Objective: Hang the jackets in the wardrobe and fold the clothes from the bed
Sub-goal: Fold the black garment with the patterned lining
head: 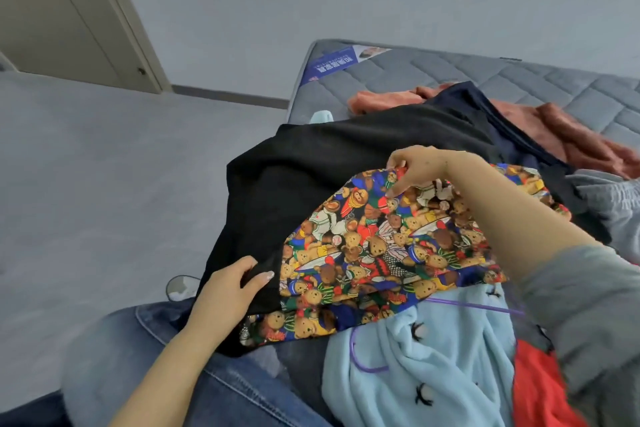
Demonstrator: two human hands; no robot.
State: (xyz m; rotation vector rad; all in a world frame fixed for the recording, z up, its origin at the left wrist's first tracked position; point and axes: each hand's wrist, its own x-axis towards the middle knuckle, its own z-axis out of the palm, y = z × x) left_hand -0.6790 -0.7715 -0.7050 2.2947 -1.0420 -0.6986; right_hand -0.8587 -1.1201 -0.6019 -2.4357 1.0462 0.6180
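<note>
Black garment (346,163) spread over the clothes pile on the grey mattress (519,80), its near edge gripped by the left hand (228,288), teddy-bear print fabric (381,253) lying on it, top edge pinched by the right hand (412,170), light blue fleece (433,357) beside it.

On the mattress (519,80) I count 1 black garment (311,166), 1 teddy-bear print piece (381,253) and 1 pale blue fleece (433,357). There is 1 purple hanger (363,362). 2 hands (228,291) work there.

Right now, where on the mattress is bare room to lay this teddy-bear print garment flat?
Bare quilted grey mattress shows only at the far end, between the blue label and the orange-brown clothes. Nearer, it is crowded: black garment, light blue fleece, red cloth.
</note>
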